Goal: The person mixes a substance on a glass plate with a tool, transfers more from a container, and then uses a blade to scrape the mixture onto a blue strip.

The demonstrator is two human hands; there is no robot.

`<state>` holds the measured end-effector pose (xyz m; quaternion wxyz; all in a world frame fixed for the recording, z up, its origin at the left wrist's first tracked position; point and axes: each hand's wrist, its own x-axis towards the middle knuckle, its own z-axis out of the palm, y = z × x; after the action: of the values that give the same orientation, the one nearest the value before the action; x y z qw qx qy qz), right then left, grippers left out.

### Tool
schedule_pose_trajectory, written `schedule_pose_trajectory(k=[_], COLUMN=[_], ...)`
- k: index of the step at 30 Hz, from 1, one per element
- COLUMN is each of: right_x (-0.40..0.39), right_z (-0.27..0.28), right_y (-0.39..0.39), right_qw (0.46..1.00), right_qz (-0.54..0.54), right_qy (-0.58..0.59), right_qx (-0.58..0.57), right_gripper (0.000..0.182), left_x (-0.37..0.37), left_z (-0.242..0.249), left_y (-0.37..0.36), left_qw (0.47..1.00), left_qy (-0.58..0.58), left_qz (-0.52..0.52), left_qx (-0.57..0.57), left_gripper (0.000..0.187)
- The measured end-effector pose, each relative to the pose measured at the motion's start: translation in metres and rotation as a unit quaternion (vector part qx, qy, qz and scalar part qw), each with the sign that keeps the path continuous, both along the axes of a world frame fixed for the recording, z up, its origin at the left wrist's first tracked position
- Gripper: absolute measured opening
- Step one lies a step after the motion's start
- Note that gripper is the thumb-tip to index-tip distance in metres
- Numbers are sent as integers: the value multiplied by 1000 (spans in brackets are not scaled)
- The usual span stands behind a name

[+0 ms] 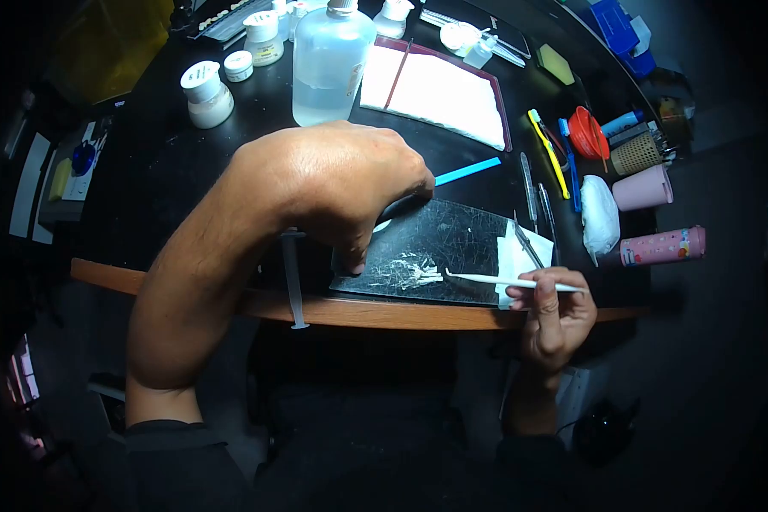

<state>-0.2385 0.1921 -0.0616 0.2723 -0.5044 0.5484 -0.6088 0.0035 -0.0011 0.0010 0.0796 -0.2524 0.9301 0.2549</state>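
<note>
My left hand (pixel 341 183) arches over the left part of a scratched glass plate (pixel 461 230), fingertips down at its left edge. Its fingers bend round something I cannot make out, beside a blue strip (pixel 469 171). In my right hand (pixel 559 316) is a thin white tool (pixel 503 281), pinched between thumb and fingers. The tool's hooked tip points left, close to a small pile of white pieces (pixel 422 273) on the plate. A folded white tissue (pixel 516 260) lies under the plate's right end, with a metal instrument (pixel 527 243) across it.
Behind my left hand stands a large bottle (pixel 328 68), with jars (pixel 207 98) to its left. A white pad in a red tray (pixel 504 111) lies behind the plate. Toothbrushes (pixel 548 154), a red cup (pixel 587 132) and a pink bottle (pixel 661 247) are at right.
</note>
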Motion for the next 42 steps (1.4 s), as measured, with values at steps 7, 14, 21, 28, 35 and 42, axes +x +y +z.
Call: schedule_pose_trajectory(k=[7, 14, 21, 28, 35, 42], right_x=[19, 40, 53, 54, 66, 58], right_z=[-19, -26, -23, -29, -30, -27], right_y=[26, 30, 36, 40, 37, 39], right_qw=[996, 992, 991, 984, 986, 983], right_qz=[-68, -94, -93, -122, -108, -130], right_qy=[31, 35, 57, 86, 82, 89], right_qx=[-40, -74, -71, -100, -94, -89], right_gripper=[12, 11, 11, 16, 14, 14], left_x=[-1, -2, -1, 0, -2, -2], left_z=[-5, -7, -8, -10, -8, -7], left_y=[-3, -3, -4, -4, -3, -3], left_qw=[999, 1000, 999, 999, 999, 999], left_qy=[-21, -26, -25, -30, -34, -34], left_qz=[10, 3, 3, 7, 0, 1], left_qx=[27, 13, 20, 19, 9, 15], left_gripper=[87, 84, 82, 81, 84, 87])
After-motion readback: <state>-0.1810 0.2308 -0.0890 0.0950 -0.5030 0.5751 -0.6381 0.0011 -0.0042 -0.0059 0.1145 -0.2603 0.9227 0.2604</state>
